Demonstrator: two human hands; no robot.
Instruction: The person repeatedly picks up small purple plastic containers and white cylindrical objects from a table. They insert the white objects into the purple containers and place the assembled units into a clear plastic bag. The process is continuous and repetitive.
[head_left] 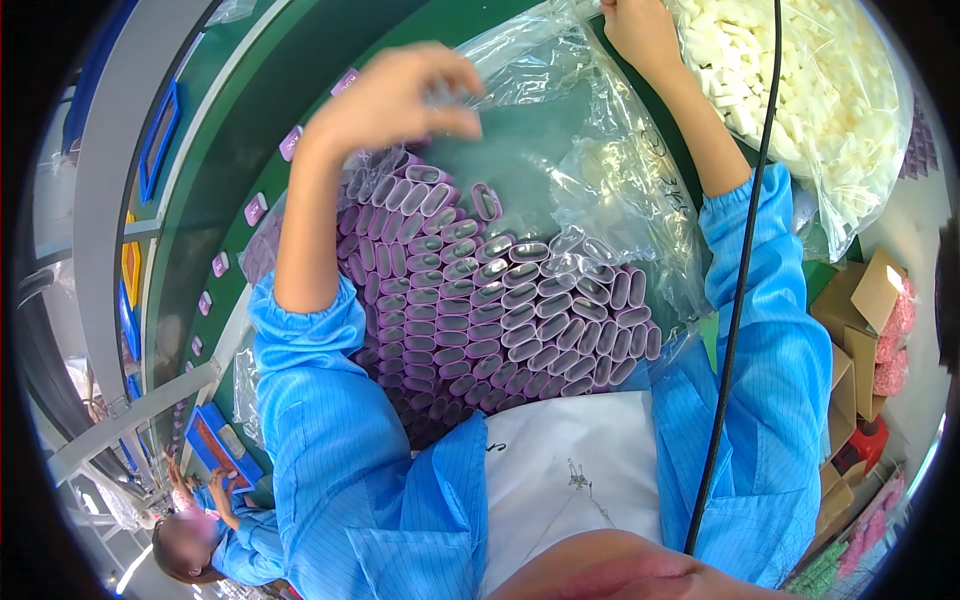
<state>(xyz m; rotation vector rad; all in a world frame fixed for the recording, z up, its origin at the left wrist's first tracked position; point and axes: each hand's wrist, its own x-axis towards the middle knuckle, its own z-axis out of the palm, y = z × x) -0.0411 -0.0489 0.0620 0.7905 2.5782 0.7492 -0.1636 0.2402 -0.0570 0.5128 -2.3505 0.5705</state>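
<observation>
My left hand, smeared by motion, hovers over the far left part of the purple parts. Its thumb and fingers are curved and apart, and I see nothing between them. Below it many hollow oval purple sleeves stand packed together on end, with one loose sleeve at their far edge. A clear plastic bag spreads around and partly over them. At the top edge my right hand has its fingers curled in, beside a bag of cream-coloured pieces. The picture's edge cuts off its fingertips, so anything held there is hidden.
Small purple pieces sit spaced in a line on the green belt at left. A black cable crosses in front of my right arm. Cardboard boxes stand at right. Another person works at lower left near a blue tray.
</observation>
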